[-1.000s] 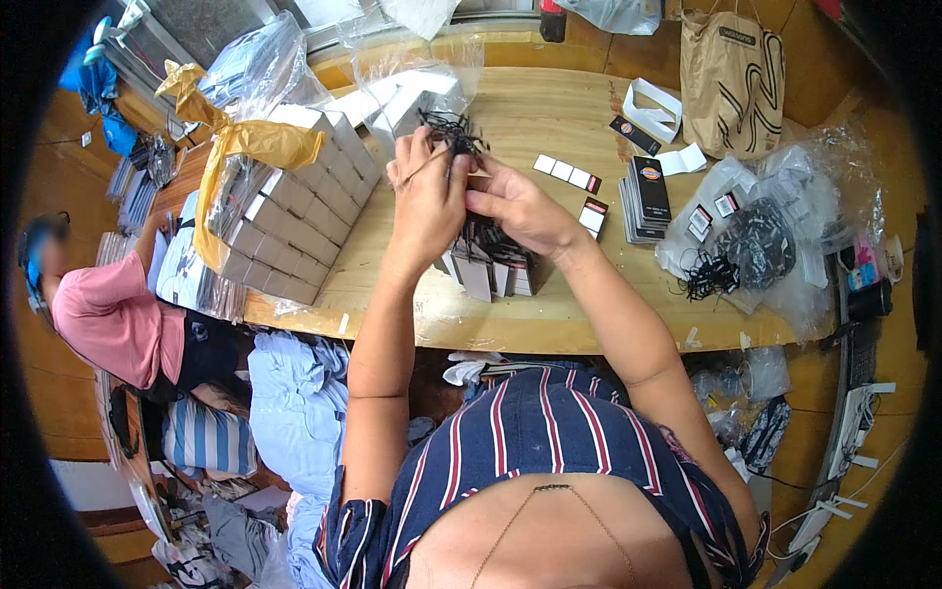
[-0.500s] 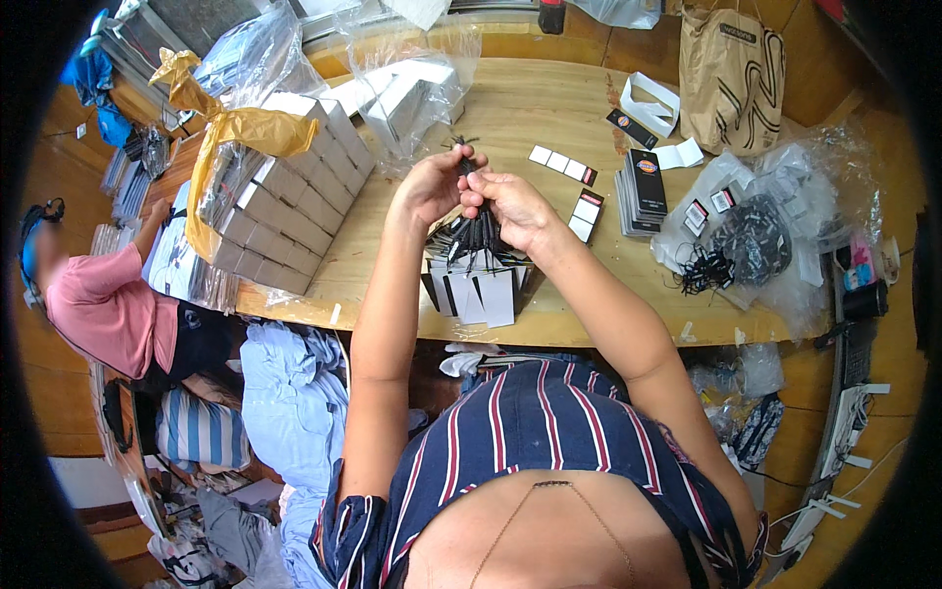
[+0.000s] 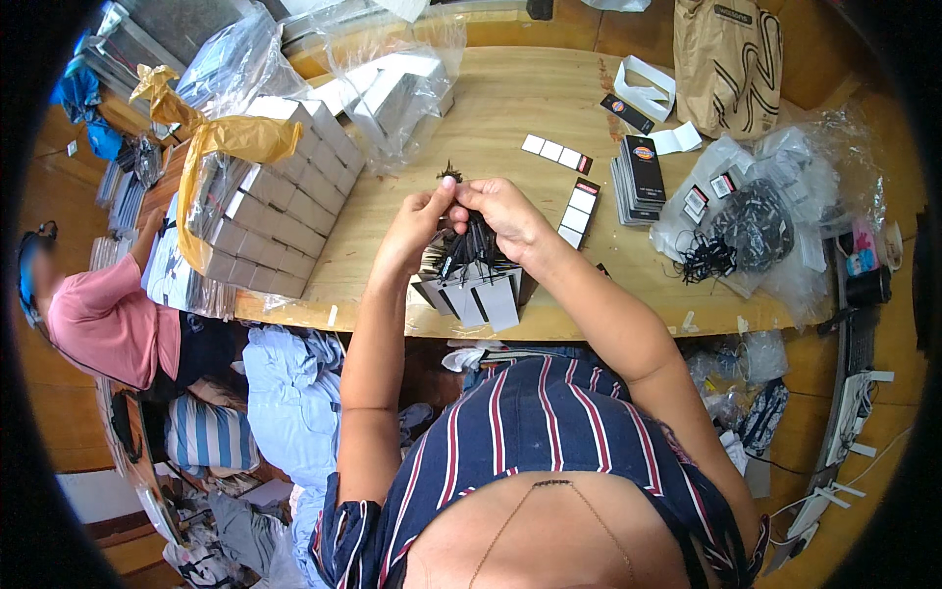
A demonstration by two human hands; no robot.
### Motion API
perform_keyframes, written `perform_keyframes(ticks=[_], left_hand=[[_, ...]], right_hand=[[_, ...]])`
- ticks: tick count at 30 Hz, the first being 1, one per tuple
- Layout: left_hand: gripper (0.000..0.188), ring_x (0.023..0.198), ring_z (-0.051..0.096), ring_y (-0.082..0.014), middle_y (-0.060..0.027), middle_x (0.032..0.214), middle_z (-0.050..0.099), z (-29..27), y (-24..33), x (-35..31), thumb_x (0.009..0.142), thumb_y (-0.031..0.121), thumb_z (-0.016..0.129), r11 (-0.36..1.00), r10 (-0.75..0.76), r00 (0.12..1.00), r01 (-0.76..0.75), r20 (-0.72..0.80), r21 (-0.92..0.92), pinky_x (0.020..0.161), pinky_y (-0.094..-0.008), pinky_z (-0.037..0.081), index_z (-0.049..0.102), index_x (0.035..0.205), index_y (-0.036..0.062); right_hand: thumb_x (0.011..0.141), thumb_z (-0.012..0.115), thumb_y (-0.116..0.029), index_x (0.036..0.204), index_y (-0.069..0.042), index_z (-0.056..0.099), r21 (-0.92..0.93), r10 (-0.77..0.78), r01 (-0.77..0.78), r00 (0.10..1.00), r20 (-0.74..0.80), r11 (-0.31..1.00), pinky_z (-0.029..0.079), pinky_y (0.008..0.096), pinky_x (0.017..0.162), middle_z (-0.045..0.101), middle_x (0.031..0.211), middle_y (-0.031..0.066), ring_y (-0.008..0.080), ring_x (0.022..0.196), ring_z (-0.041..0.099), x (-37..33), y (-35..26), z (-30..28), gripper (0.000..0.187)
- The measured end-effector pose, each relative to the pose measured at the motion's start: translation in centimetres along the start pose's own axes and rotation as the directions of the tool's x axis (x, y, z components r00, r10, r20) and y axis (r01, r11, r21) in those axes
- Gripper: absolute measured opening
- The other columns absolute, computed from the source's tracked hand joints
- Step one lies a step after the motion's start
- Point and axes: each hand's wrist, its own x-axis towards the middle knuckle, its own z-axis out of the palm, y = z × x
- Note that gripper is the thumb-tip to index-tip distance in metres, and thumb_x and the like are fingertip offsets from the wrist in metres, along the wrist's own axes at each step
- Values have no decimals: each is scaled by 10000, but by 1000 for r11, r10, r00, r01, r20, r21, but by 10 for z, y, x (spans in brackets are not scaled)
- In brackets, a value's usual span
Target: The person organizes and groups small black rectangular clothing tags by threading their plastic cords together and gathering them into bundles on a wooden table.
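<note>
A bunch of hang tags (image 3: 491,300) stands at the table's near edge, their white and black faces fanned out. Black cords (image 3: 475,245) rise from the tags and gather in a tight bundle between my hands. My left hand (image 3: 416,231) is closed round the upper bundle from the left, thumb pointing up. From the other side, my right hand (image 3: 507,218) pinches the same cords, its fingertips meeting those of the left. Loose cord ends (image 3: 449,171) stick up above the fingers. My fingers partly hide the gripped section.
White boxes (image 3: 280,211) are stacked at left under a yellow strip (image 3: 250,137). Black tags (image 3: 639,177) are piled at right, beside a plastic bag (image 3: 760,206) with black cords. Label strips (image 3: 579,211) lie nearer. A paper bag (image 3: 726,69) stands behind. A person in pink (image 3: 118,319) works at far left.
My hands have drawn slightly lower and left over the cord bundle. The right hand's fingers have shifted along the cords. The whole view has tilted a little.
</note>
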Motion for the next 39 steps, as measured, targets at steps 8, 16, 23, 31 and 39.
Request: perform_keyframes(ticks=[8, 16, 23, 31, 39], left_hand=[[332, 454, 497, -116, -75, 663, 560, 9, 14, 10, 830, 257, 417, 970, -35, 973, 88, 228, -225, 382, -215, 407, 522, 928, -42], [227, 558, 566, -192, -177, 824, 562, 16, 18, 15, 853, 228, 345, 899, 80, 980, 7, 180, -438, 320, -244, 434, 432, 757, 42], [232, 863, 518, -234, -54, 654, 507, 32, 4, 20, 821, 287, 418, 808, 271, 963, -232, -8, -542, 677, -285, 438, 446, 728, 76], [241, 499, 430, -123, -18, 545, 424, 44, 12, 9, 852, 254, 374, 882, 267, 963, -233, 26, -410, 494, -210, 366, 429, 721, 59], [237, 487, 379, -105, -8, 540, 387, 47, 15, 5, 855, 233, 369, 913, 295, 954, -269, 44, -307, 475, -204, 331, 428, 731, 40]], right_hand=[[818, 413, -84, 669, 28, 506, -131, -135, 135, 991, 9, 982, 384, 220, 436, 474, 550, 42, 110, 464, 443, -8, 2, 4, 208], [825, 421, -116, 778, 20, 521, -85, -154, 155, 988, 22, 984, 413, 219, 544, 506, 658, 39, 114, 566, 482, -18, -2, 2, 175], [780, 517, -162, 940, 32, 542, -337, -168, 181, 984, 67, 924, 378, 197, 720, 561, 833, 83, 76, 778, 476, -32, -22, -38, 252], [638, 587, -148, 675, -66, 610, -829, -707, 543, 640, 302, 137, 384, 313, 692, 568, 714, 52, 219, 749, 497, -36, -80, -16, 93], [661, 567, -182, 700, -82, 604, -903, -579, 426, 723, 377, -56, 329, 335, 716, 569, 731, 23, 194, 789, 488, -32, -84, -4, 114]])
